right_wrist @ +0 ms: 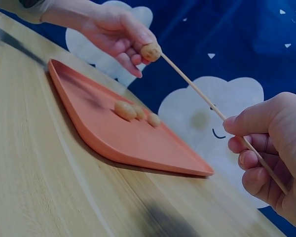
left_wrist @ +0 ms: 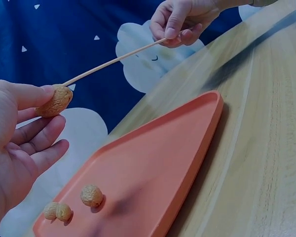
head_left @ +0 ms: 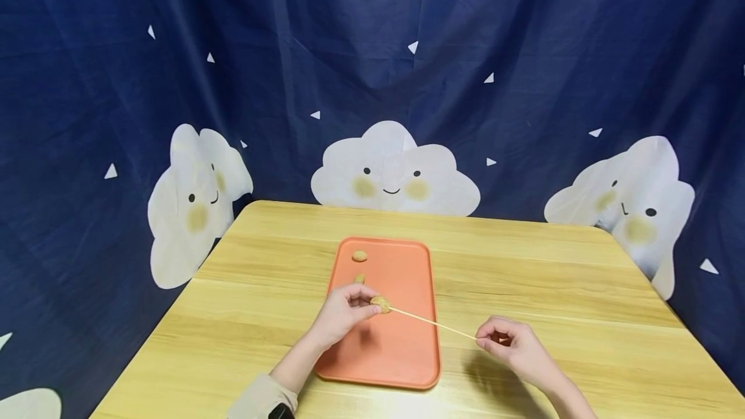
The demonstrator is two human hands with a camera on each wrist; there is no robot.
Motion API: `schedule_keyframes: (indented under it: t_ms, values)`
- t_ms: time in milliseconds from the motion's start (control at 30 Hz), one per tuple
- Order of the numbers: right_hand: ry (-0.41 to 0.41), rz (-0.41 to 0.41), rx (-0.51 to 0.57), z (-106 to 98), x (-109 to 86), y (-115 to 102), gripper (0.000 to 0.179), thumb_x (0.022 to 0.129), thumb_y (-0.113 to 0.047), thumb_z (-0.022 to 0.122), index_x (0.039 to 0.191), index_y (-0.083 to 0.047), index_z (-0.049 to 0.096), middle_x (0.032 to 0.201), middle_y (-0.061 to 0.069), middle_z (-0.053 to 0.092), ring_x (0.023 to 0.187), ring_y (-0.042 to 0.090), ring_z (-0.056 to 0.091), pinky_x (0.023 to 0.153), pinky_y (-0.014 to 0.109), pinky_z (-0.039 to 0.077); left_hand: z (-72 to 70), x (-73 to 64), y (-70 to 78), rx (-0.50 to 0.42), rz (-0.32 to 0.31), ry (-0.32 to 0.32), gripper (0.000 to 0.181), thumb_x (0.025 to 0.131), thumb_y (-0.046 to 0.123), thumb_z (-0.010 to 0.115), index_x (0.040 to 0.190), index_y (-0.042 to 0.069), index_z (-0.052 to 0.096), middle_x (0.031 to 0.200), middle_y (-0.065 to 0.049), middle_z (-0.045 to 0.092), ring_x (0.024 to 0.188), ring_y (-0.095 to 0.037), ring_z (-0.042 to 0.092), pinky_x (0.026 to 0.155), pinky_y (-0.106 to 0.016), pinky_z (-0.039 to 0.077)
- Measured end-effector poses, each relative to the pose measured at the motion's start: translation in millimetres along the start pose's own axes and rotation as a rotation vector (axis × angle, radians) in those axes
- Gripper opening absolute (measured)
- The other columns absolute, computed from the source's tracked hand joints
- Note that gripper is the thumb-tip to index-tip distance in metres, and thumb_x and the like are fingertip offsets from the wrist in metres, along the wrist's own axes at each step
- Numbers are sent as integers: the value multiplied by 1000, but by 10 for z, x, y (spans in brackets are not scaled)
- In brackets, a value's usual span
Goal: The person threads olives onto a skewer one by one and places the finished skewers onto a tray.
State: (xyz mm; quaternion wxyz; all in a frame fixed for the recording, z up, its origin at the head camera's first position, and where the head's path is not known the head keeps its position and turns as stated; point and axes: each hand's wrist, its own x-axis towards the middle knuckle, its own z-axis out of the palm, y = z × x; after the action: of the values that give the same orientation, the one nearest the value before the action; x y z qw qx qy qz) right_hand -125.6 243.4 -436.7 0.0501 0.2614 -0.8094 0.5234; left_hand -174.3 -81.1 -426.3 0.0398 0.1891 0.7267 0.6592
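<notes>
Closest are the bare left hand [head_left: 346,311] and bare right hand [head_left: 515,349], over a big yellow wooden table [head_left: 553,277] and a flat orange tray [head_left: 401,354]. Right fingertips pinch a thin tan wooden stick [head_left: 433,322]. Its other end meets a small round wrinkly brown lump [head_left: 381,304], maybe poking in; that's hard to see. Left thumb and finger pinch this lump above the tray, and more brown lumps [head_left: 359,255] lie on it.

Beige left sleeve [head_left: 259,398] with a rounded black wrist device [head_left: 282,412]
</notes>
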Motion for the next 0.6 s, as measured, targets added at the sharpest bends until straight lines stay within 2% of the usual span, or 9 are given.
schedule_keyframes:
  t_ms: [333,600]
  values:
    - [3,-2,7,35,28,-14,8,82,2,66,81,-6,63,74,2,59,62,2,47,44,22,42,6,1,24,-16,-9,6,21,78,-2,71,96,-9,64,89,-18,66,75,-11,60,65,-20,51]
    - [15,11,14,75,45,-26,9,82,2,66,81,-7,63,74,1,59,61,1,46,43,23,41,21,-16,24,-99,-27,34,25,76,-4,71,97,-14,62,87,-17,66,72,-9,60,63,-19,49]
